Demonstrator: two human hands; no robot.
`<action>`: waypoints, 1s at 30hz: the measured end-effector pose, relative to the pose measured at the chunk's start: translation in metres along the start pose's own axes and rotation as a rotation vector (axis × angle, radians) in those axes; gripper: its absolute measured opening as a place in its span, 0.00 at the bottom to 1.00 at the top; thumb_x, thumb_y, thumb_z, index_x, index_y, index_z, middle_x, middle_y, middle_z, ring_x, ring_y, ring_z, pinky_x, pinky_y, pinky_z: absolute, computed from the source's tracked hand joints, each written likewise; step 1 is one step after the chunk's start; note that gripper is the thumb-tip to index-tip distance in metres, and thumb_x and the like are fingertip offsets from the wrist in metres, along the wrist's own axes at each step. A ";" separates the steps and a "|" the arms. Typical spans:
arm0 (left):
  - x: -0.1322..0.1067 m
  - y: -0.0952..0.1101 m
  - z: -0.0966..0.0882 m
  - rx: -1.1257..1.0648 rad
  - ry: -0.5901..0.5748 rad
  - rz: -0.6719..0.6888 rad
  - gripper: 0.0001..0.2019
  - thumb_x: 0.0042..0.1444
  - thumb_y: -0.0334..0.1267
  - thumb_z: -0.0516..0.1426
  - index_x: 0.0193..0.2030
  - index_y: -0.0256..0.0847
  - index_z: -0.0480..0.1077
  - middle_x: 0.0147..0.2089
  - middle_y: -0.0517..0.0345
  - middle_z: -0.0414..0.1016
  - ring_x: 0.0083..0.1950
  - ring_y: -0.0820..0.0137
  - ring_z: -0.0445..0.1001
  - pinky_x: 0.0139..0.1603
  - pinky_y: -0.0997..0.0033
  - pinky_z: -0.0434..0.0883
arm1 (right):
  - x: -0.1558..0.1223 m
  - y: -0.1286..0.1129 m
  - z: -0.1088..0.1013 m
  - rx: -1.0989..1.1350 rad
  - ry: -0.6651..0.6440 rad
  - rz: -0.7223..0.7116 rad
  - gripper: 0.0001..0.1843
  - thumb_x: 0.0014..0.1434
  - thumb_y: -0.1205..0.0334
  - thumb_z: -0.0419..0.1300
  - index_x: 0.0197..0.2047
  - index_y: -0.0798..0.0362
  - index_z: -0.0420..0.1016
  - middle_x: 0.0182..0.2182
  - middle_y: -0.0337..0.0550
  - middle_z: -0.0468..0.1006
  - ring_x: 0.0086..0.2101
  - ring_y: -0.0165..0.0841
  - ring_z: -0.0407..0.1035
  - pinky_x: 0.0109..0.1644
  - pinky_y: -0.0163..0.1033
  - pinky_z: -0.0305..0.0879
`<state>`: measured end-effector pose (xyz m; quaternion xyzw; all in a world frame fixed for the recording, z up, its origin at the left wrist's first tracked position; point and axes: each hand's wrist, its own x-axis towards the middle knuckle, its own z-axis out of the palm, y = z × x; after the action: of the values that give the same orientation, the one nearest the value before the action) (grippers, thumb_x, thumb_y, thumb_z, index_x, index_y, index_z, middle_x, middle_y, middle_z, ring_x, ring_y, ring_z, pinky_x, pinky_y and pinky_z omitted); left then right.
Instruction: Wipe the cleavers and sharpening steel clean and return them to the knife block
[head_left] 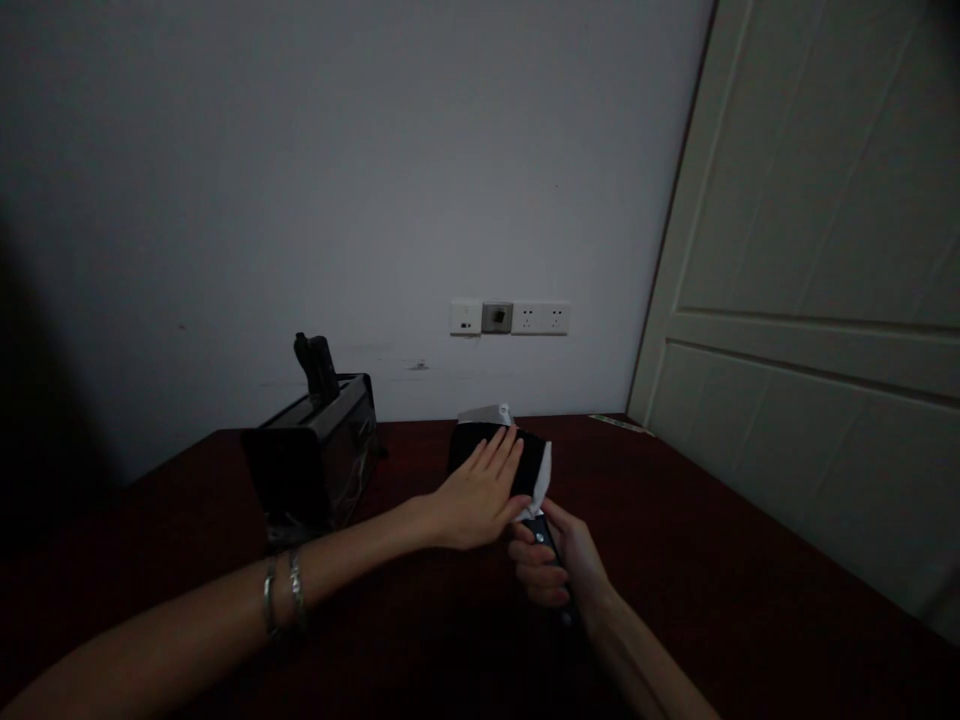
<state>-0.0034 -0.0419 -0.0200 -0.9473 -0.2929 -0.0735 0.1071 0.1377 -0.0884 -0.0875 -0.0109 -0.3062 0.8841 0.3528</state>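
In the dim head view, my right hand (559,565) is wrapped round the black riveted handle of a cleaver (486,414). A black cloth with a white edge (534,458) covers most of the blade. Only the far strip of metal, with a hole near its corner, shows beyond the cloth. My left hand (480,492) lies flat on the cloth over the blade, its fingers stretched out, its thumb near the handle end. Whether the cloth goes round the underside of the blade is hidden.
A dark knife block (322,450) with black handles sticking up stands at the left on the reddish-brown table (660,530). Wall sockets (540,318) sit behind the table. A pale panelled door (810,300) borders the right side, with a thin strip (619,424) near the back edge.
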 end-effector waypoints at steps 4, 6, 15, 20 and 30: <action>-0.011 0.011 -0.002 -0.002 -0.013 0.019 0.31 0.62 0.48 0.33 0.66 0.27 0.33 0.68 0.43 0.26 0.67 0.63 0.23 0.65 0.60 0.40 | -0.002 0.001 0.001 0.013 0.001 0.001 0.19 0.53 0.48 0.54 0.24 0.57 0.62 0.13 0.27 0.53 0.10 0.17 0.37 0.09 0.24 0.42; -0.010 0.008 -0.005 -0.005 -0.017 0.015 0.32 0.62 0.49 0.33 0.66 0.26 0.33 0.68 0.43 0.25 0.67 0.63 0.23 0.65 0.60 0.39 | -0.003 0.001 0.002 0.011 -0.023 0.005 0.19 0.53 0.48 0.54 0.24 0.57 0.63 0.13 0.27 0.54 0.10 0.17 0.38 0.09 0.24 0.43; 0.017 -0.043 -0.007 0.065 0.087 -0.165 0.34 0.61 0.52 0.30 0.65 0.25 0.34 0.68 0.41 0.27 0.67 0.63 0.26 0.65 0.58 0.40 | -0.003 0.002 -0.001 -0.024 -0.044 0.035 0.24 0.58 0.43 0.46 0.24 0.55 0.59 0.13 0.28 0.54 0.09 0.18 0.39 0.08 0.25 0.43; 0.020 -0.044 -0.007 0.088 0.101 -0.154 0.34 0.61 0.51 0.30 0.65 0.25 0.37 0.68 0.41 0.30 0.68 0.62 0.27 0.65 0.58 0.39 | -0.003 0.001 -0.001 -0.002 -0.079 0.042 0.23 0.58 0.44 0.48 0.24 0.55 0.59 0.13 0.28 0.54 0.09 0.18 0.40 0.09 0.24 0.45; -0.002 0.013 -0.009 0.068 0.053 0.074 0.31 0.61 0.49 0.35 0.65 0.29 0.39 0.68 0.47 0.29 0.68 0.64 0.26 0.65 0.61 0.38 | -0.002 0.003 -0.005 0.033 -0.122 -0.018 0.19 0.57 0.49 0.51 0.26 0.57 0.63 0.14 0.28 0.55 0.09 0.17 0.40 0.09 0.23 0.46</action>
<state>0.0017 -0.0558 -0.0143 -0.9510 -0.2568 -0.0845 0.1497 0.1387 -0.0891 -0.0934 0.0517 -0.3127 0.8849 0.3413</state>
